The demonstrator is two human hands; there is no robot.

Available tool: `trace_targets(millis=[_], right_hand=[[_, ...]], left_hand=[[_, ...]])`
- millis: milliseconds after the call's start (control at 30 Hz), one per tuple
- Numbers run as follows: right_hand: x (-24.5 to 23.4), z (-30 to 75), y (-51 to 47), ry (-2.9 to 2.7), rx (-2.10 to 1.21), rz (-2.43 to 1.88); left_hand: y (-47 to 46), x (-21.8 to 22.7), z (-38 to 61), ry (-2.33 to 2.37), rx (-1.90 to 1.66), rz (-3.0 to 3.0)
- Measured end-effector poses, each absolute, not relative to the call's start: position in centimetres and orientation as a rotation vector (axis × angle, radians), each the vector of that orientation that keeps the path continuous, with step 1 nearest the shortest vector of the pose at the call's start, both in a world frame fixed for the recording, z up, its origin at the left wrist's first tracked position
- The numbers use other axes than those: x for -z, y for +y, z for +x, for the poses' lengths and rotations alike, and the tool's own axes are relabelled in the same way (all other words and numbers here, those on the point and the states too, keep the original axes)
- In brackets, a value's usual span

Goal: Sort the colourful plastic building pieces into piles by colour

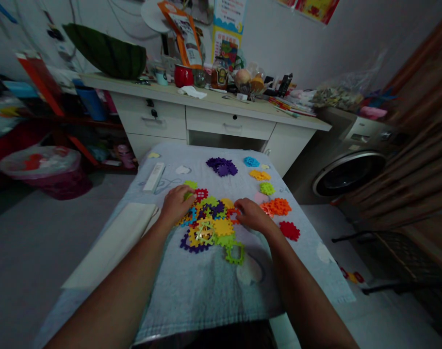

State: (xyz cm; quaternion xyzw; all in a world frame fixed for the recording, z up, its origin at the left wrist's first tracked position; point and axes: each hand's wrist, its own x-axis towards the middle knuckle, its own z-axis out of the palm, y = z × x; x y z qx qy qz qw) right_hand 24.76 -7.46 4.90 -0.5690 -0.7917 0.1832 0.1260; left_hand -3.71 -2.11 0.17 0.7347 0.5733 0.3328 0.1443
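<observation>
A mixed pile of plastic interlocking pieces with toothed edges lies mid-table, with a yellow piece (223, 227) and a green square frame (235, 253) at its near side. At the pile's left edge, my left hand (177, 203) has its fingers closed around a green piece (188, 195). A red piece (201, 194) lies just beyond those fingertips. Across the pile, my right hand (253, 213) is curled with its fingertips on an orange-red frame piece (233, 216). Its fingers partly hide that piece.
Single-colour groups lie apart: purple (222, 166), blue (251, 162), yellow-orange (260, 175), green (267, 188), orange (280, 207) and red (289, 231). A white box (154, 177) sits at left on the cloth-covered table (213, 295). Behind stands a cluttered cabinet (228, 114); a washing machine (346, 155) is at right.
</observation>
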Motion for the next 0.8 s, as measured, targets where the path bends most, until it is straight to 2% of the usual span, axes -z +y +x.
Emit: trace_targets(millis=[433,667,800], right_hand=[[-3.9,25.2,-7.6,-2.045,-0.697,-1.632],[-3.5,26.1,-7.6,-1.906,-0.639,-1.498],[-3.7,27.6,-7.2,-1.810,-0.418,-1.514]], left_hand=[[-2.0,0.3,-3.7,1.717,-0.900,2.181],[-1.9,0.5,-3.8,1.738,-0.877,2.203],[-1.8,0.5,-3.8,1.740,-0.877,2.203]])
